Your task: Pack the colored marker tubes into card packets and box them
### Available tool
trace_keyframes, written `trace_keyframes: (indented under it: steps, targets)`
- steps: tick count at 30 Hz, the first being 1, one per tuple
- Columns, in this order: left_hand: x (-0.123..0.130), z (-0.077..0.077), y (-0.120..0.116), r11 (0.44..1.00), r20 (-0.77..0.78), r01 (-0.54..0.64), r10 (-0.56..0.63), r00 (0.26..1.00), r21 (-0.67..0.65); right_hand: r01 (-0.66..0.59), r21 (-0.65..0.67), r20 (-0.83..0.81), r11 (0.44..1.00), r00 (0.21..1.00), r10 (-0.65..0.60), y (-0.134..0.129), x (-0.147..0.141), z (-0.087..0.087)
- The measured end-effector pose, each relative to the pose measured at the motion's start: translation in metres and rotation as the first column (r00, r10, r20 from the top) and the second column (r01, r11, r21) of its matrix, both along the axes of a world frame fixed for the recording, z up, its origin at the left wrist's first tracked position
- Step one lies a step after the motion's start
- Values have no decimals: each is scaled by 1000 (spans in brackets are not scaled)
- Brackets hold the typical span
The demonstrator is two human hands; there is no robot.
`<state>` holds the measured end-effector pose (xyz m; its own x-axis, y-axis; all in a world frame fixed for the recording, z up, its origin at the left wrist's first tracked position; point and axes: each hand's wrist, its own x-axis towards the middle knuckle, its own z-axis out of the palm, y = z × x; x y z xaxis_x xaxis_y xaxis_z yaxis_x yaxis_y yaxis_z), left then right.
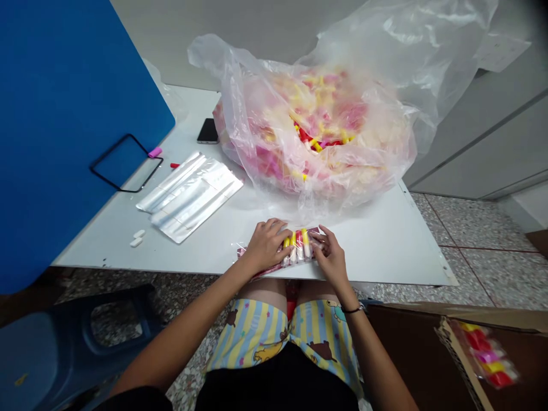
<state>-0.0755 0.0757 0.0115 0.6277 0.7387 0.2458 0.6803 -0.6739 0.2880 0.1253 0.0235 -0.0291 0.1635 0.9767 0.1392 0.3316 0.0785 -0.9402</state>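
Note:
At the table's front edge lies a clear plastic packet (pixel 299 246) with a row of yellow, red and white capped sticks inside. My left hand (pixel 269 242) has its fingers bent over the packet's left part, the thumb and fingertips against the sticks. My right hand (pixel 329 254) holds the packet's right end between thumb and fingers. The undersides of both hands are hidden. Behind them sits a large clear plastic bag (pixel 265 165), its mouth open, full of many red, pink and yellow pieces.
Silvery flat pouches (pixel 194 200), a phone (pixel 208 131), a black frame (pixel 141 188), a pink cap (pixel 154 152) and two white pieces (pixel 137 241) lie on the white table (pixel 385 245). Filled packet (pixel 486 354) over cardboard box (pixel 411 342); blue stool (pixel 64 337) left.

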Motion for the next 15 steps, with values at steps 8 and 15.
trace_keyframes:
  steps: [8, 15]
  targets:
    - [4, 0, -3, 997, -66, -51, 56, 996, 63, -17, 36, 43, 999, 999, 16, -3, -1, 5]
    - [5, -6, -6, 996, -1, -70, 70, 998, 49, -124, 25, 118, 992, 986, 120, 2, 0, 19]
